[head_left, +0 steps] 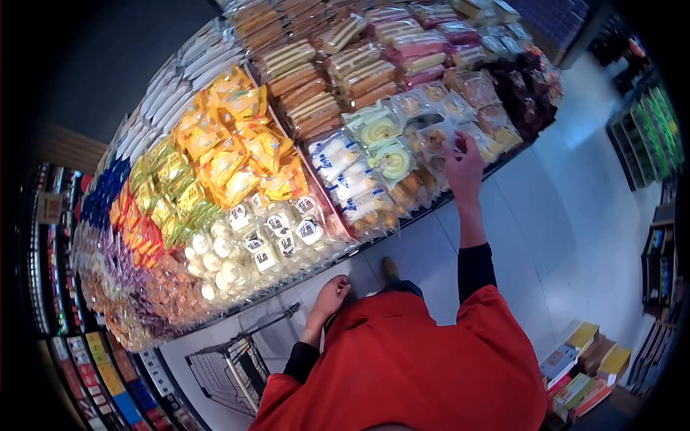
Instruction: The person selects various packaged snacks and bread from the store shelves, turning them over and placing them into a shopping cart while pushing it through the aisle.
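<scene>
My right hand reaches over the front edge of the display, its thumb and fingers closed at the edge of a clear-wrapped pastry. Pale green swirled cakes in clear wrap lie just left of that pastry. Down by my waist, my left hand is held with its fingers curled in, and nothing shows in them. It is apart from the display, below the clear packs with round black-and-white labels.
Yellow snack bags and wrapped layered cake slices fill the sloping display. A shopping cart stands at lower left. Open cartons sit at lower right, and a shelf with green packs stands right of the aisle floor.
</scene>
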Demonstrator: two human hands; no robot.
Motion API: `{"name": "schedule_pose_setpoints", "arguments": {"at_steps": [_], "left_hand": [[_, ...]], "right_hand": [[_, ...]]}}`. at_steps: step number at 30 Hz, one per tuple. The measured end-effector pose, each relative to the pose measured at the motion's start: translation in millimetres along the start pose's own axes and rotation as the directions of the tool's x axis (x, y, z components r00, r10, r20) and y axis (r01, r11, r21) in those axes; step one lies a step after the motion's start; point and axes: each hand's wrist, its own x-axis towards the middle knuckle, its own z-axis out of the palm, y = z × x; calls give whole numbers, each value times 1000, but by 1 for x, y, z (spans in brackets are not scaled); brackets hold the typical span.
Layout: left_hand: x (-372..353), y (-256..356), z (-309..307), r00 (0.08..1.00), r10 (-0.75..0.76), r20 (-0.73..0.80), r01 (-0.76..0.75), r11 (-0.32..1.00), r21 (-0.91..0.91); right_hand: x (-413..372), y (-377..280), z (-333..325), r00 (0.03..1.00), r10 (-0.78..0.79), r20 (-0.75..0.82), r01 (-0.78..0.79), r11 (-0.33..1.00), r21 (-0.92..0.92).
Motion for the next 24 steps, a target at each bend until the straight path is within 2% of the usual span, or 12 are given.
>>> {"name": "schedule_pose_setpoints", "arguments": {"at_steps": [2, 4, 7, 8, 9, 10, 15, 17, 18, 20, 22, 24], "left_hand": [[-28, -80, 17, 964, -99, -248, 172, 940, 295], [-79, -153, 37, 881, -370, -294, 431, 884, 180], [-171, -224, 86, 718, -640, -275, 680, 729, 80], [-201, -230, 105, 648, -694, -316, 729, 685, -10], [-222, -232, 120, 656, -708, -260, 738, 675, 25], [-237, -235, 137, 677, -710, -192, 731, 678, 72], [-251, -242, 248, 562, -826, -33, 826, 563, -32], [-231, -198, 255, 572, -820, 7, 786, 545, -291], [-223, -234, 307, 614, -770, -172, 614, 603, -509], [-244, -130, 249, 665, -678, -314, 521, 722, -455], [-231, -172, 252, 633, -765, -118, 720, 638, -273], [-234, -203, 264, 740, -640, -206, 583, 764, -278]], "right_hand": [[13, 27, 15, 974, -228, 6, 211, 893, -397], [13, 23, 21, 916, -398, 54, 352, 732, -584], [11, 32, 26, 878, -471, 79, 427, 699, -574], [16, 45, 28, 838, -517, 176, 488, 563, -667], [21, 56, 27, 792, -561, 240, 560, 514, -650], [25, 62, 29, 804, -547, 232, 561, 571, -600], [21, 39, 23, 791, -574, 212, 567, 556, -608], [19, 34, 23, 809, -561, 179, 538, 581, -611], [14, 28, 22, 819, -543, 184, 525, 581, -622], [-5, 10, 24, 772, -597, 219, 612, 603, -512], [-33, -15, 30, 731, -642, 233, 671, 613, -417], [-77, -45, 47, 591, -768, 245, 806, 563, -182]]}}
